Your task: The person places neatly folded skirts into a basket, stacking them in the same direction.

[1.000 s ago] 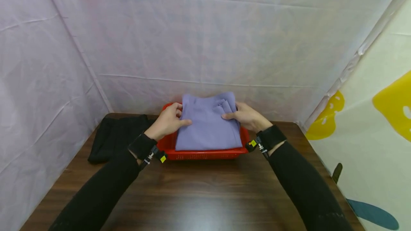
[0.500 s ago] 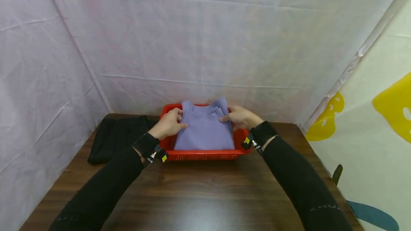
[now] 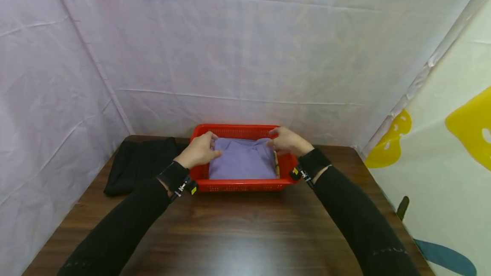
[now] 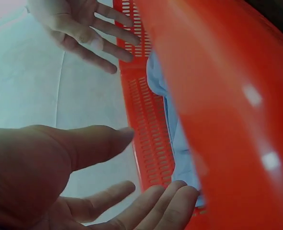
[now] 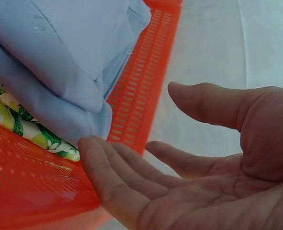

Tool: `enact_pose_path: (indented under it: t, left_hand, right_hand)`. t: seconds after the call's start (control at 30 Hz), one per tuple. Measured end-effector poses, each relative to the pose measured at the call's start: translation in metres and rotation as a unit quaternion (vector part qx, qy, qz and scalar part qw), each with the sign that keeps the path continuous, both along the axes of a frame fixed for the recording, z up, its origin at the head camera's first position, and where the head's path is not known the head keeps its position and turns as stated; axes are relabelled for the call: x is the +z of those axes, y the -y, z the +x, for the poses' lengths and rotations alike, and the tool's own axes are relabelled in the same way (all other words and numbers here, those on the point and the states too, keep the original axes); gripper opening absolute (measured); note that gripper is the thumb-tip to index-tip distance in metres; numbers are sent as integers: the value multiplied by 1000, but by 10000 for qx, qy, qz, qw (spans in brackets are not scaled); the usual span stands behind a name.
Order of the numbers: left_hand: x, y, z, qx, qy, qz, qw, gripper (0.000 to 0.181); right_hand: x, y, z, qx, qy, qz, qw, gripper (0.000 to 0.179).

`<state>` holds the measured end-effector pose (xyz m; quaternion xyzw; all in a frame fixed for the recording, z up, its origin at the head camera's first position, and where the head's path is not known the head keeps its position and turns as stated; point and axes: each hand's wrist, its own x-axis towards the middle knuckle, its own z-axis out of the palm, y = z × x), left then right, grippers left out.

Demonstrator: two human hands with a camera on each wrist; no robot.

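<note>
A folded lavender garment (image 3: 241, 161) lies inside the red plastic basket (image 3: 238, 185). Under it, a cloth with a green and yellow leaf print (image 5: 40, 134) shows in the right wrist view. At the garment's left side is my left hand (image 3: 198, 150), thumb and fingers spread apart with nothing between them. My right hand (image 3: 288, 141) hovers at the garment's far right corner, its fingers also relaxed and parted. Its fingertips (image 5: 91, 143) are at or very near the cloth's edge; whether they touch, I cannot tell.
Left of the basket, a folded black garment (image 3: 142, 165) lies on the brown wooden table (image 3: 238, 229). A white cloth wall (image 3: 238, 54) rises right behind the table, with another on the left. A patterned curtain (image 3: 441, 173) hangs along the right.
The lavender garment's raised far edge has gone down into the basket. Both hands have let go of it, and the right hand has shifted slightly left since the first frame.
</note>
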<state>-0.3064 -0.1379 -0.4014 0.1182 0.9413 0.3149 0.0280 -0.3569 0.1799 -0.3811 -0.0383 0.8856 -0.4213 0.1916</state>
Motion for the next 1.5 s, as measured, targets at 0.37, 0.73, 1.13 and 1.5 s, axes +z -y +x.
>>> enact_pose_path:
  t: [0.37,0.73,1.13,1.5]
  left_hand:
    - [-5,8,11,-181,-495,87,9986,44]
    - [-16,20,32,-90,-1439,209,9893,28]
    - [-34,48,54,397,-2081,631,9753,24]
    - [-53,87,55,871,-1955,856,9731,30]
  right_hand:
    - [-12,-13,24,381,-891,215,9951,46]
    - [-29,-12,59,642,-2293,343,9706,37]
    - [-49,-4,93,839,-3059,49,9483,36]
    - [-56,20,108,1034,-3274,-255,9389,36]
